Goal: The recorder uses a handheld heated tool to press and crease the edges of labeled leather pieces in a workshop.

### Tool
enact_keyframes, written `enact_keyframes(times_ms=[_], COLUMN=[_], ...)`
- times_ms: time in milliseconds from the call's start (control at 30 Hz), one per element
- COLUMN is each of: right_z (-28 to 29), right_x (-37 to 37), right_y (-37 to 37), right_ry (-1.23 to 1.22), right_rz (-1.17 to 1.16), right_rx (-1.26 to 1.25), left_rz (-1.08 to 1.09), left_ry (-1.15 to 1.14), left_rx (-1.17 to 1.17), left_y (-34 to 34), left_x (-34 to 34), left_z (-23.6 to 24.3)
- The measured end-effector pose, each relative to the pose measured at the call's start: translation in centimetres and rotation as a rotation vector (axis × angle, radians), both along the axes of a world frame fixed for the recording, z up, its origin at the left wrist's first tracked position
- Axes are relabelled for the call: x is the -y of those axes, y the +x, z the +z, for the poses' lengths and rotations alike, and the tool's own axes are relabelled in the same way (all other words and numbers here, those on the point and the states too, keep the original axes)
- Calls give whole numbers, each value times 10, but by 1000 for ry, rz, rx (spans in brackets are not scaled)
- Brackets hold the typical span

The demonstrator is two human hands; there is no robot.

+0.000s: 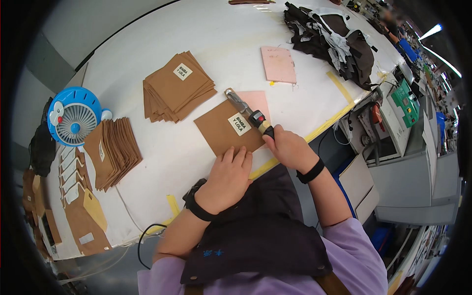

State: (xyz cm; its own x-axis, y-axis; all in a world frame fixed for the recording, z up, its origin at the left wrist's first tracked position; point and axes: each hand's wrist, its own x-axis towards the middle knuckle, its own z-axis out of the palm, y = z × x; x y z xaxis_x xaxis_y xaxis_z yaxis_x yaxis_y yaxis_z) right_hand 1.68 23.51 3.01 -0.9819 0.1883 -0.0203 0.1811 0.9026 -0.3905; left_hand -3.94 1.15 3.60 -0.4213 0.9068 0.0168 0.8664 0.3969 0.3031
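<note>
A square brown piece with a cream label lies flat on the white table, near its taped front edge. The fingers of my left hand are stretched out and rest flat on the piece's near edge. My right hand is closed round the black handle of a handheld tool with a silver metal barrel. That tool lies across the piece's upper right part, its barrel pointing far left; whether it presses on the piece, I cannot tell. Partly under the piece, a pink sheet shows.
Stacked brown labelled pieces lie at the upper left, with a leaning row of more nearer. A blue fan stands at the left. Farther off are a pink pad and a dark fabric heap. Yellow tape lines the table's edge.
</note>
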Motion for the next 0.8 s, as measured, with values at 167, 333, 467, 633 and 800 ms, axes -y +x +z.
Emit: enact_keyframes(times_ms=[167, 333, 467, 633, 800], right_z=[8, 34, 16, 27, 6], right_x=[7, -6, -16, -7, -12], right_y=[15, 39, 42, 37, 45], right_ry=[14, -285, -297, -436, -391], right_rz=[-27, -155, -275, -282, -192], right_rx=[35, 236, 66, 115, -20], left_rz=[-108, -97, -67, -86, -125], left_ry=[4, 62, 125, 129, 191], left_rx=[-10, 109, 55, 79, -14], left_y=[-22, -38, -48, -53, -51], left_x=[1, 3, -2, 0, -8], left_z=[4, -4, -13, -17, -27])
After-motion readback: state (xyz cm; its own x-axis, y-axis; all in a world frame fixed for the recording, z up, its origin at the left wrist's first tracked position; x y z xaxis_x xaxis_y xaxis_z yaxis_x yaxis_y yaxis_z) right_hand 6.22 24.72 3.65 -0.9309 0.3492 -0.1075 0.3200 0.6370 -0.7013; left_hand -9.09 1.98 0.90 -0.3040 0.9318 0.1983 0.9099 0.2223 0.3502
